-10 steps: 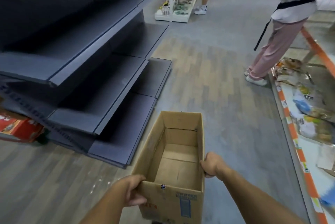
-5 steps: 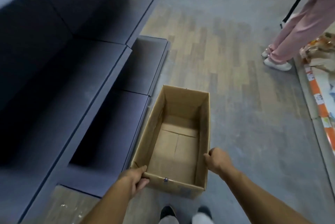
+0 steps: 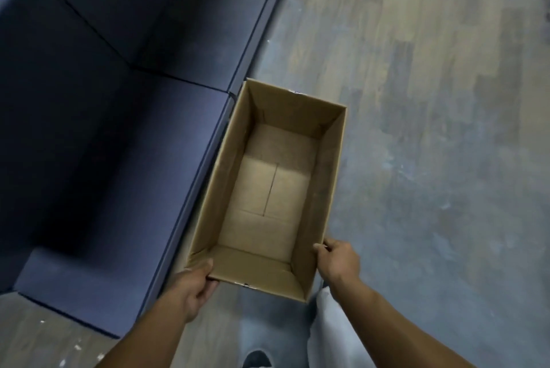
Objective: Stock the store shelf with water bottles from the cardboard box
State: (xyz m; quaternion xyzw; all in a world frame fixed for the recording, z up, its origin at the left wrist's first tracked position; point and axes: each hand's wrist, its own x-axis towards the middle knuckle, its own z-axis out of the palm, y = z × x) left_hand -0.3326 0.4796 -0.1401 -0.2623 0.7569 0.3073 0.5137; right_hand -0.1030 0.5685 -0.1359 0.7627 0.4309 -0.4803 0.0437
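Observation:
An open cardboard box [image 3: 330,165] is in the middle of the view, seen from above, and its inside is bare; no water bottles show. My left hand [image 3: 193,287] grips its near left corner, thumb over the rim. My right hand [image 3: 337,260] grips the near end of its right wall. The box's left side lies along the front edge of the dark blue-grey store shelf [image 3: 119,144], whose low boards fill the left half of the view and hold nothing.
Grey and wood-patterned floor [image 3: 431,129] spreads to the right of the box. My own legs in light trousers [image 3: 324,335] and a dark shoe [image 3: 257,360] show below the box, between my arms.
The camera has tilted down to look straight over the box. The box has come lower and closer to the shelf's bottom board. The person in pink trousers and the right-hand shelves have left the view.

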